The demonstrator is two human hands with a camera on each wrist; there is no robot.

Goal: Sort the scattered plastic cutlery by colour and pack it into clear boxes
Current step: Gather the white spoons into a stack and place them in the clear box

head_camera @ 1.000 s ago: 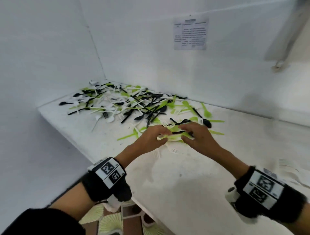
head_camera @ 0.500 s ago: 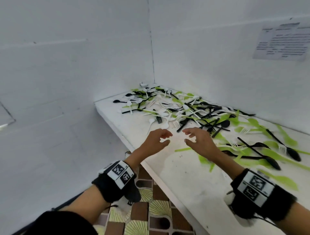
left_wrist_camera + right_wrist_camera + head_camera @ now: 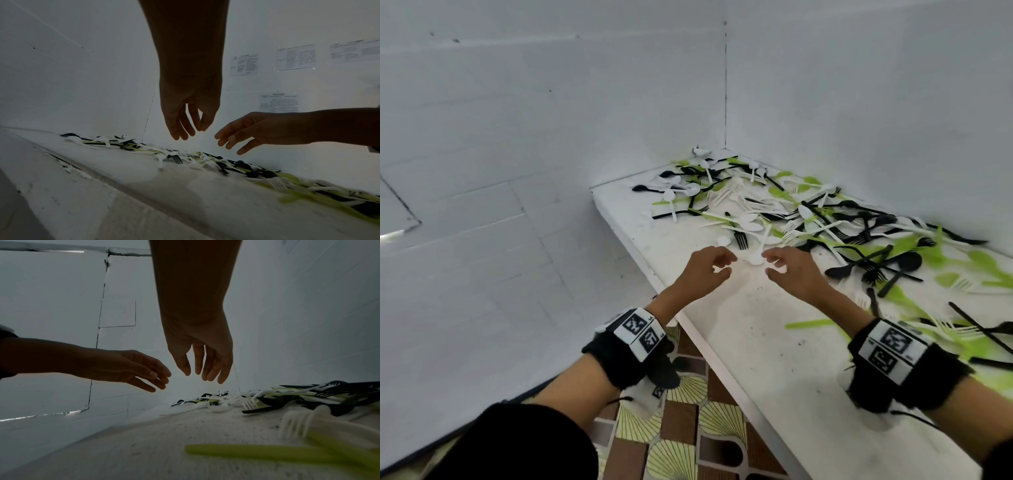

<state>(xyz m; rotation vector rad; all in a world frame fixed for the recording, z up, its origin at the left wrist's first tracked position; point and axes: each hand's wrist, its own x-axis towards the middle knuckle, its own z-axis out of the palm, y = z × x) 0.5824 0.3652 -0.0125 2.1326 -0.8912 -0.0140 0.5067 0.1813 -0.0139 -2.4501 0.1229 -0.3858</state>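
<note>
White spoon (image 3: 756, 259) lies on the shelf (image 3: 756, 342) between both hands, just ahead of the fingertips. Right hand (image 3: 794, 274) is nearer than left hand (image 3: 702, 272); both hover empty, fingers loosely apart.

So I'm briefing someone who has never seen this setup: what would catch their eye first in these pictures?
First, the tangled heap of black, white and lime-green plastic cutlery filling the far corner of the white counter and trailing along the wall. Next, the left hand and right hand hovering side by side above the counter at the heap's near edge, fingers loose, holding nothing.
</note>
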